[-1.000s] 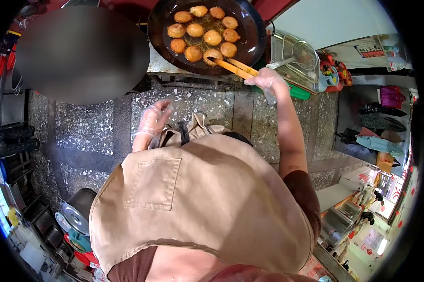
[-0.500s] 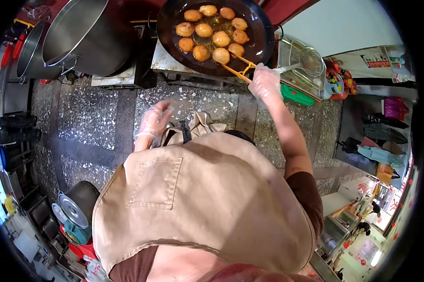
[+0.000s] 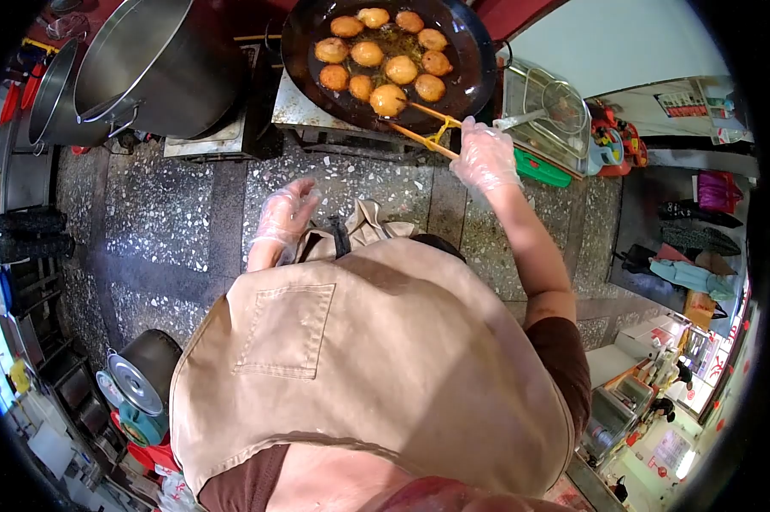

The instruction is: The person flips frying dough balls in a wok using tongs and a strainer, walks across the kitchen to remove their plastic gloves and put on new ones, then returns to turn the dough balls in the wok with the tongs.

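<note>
A wide dark wok (image 3: 304, 85) with oil holds several golden-brown fried balls (image 3: 400, 70). My right hand (image 3: 485, 158), in a clear plastic glove, is closed on long wooden chopsticks (image 3: 433, 141) with a yellow band between them. One chopstick tip meets the right side of the ball nearest the wok's front edge (image 3: 387, 100); the other lies lower, by the rim. My left hand (image 3: 287, 213), also gloved, hangs in front of the apron (image 3: 359, 333), fingers loosely curled and apart, holding nothing.
Two large metal pots (image 3: 167, 77) stand left of the wok. Right of it, a wire strainer (image 3: 564, 107) with a handle lies over a metal tray, with a green container (image 3: 543, 169) below. A lidded pot (image 3: 150, 367) is at lower left. Clothes and bags (image 3: 692, 273) lie at right.
The chopsticks were closer together a second ago and are now spread apart. My right hand has turned and shifted slightly. The front ball has moved a little left among the others. The view has shifted slightly.
</note>
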The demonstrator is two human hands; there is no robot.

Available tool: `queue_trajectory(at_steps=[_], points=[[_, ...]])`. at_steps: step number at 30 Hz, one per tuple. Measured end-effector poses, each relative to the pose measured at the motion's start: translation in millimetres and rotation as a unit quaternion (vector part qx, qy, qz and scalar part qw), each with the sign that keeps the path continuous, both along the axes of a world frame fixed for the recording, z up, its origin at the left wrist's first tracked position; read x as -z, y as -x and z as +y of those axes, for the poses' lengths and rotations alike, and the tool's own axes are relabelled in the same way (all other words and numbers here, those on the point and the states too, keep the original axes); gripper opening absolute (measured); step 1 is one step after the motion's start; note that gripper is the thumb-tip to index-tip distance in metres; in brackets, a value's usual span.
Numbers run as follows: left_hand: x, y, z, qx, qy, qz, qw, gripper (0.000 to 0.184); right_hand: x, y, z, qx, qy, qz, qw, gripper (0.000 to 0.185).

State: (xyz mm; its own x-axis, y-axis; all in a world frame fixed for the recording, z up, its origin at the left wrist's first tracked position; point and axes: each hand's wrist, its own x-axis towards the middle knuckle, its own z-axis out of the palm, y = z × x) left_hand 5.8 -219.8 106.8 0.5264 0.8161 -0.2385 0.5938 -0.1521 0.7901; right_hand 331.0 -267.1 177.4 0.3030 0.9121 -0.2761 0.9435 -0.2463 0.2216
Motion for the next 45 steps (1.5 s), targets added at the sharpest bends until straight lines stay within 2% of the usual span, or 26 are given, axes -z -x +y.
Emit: queue_trajectory(at_steps=[4,6,10,11,15,22,32,38,45], points=[[0.6,0.5,-0.3,0.000,0.002,-0.004,1.000,0.035,-12.8,-0.7,-6.9,0.035,0.007,0.036,0.999,0.061],[-0.5,0.5,-0.5,0.002,0.002,0.001,1.000,0.035,-10.5,-4.1,-13.3,0.054,-0.032,0.036,0.997,0.052],[-0.5,-0.3,-1.3,-0.006,0.013,0.007,1.000,0.035,-3.3,-10.7,-24.6,0.136,0.002,0.085,0.987,0.071],[0.9,0.5,-1.5,-0.003,0.008,0.007,1.000,0.036,-4.2,-12.7,-23.3,0.175,0.062,0.132,0.974,0.083],[0.2,0.9,-2.6,0.004,0.000,0.020,1.000,0.036,30.2,-17.9,-45.7,0.215,0.028,0.198,0.956,0.089],[2.7,-3.5,-0.4,0.014,-0.007,0.041,0.999,0.037,39.2,-4.5,-55.7,0.259,-0.046,0.220,0.940,0.096],[-3.0,-13.4,3.5,0.038,-0.035,0.052,0.997,0.035,52.3,-6.6,-56.1,0.253,-0.105,0.220,0.936,0.103],[-1.7,-13.6,2.3,0.041,-0.039,0.064,0.996,0.035,53.6,-11.8,-41.8,0.225,-0.113,0.211,0.945,0.099],[-7.5,-12.5,-0.9,0.021,-0.039,0.071,0.996,0.034,54.7,-8.7,19.7,0.126,-0.034,0.152,0.980,0.084]])
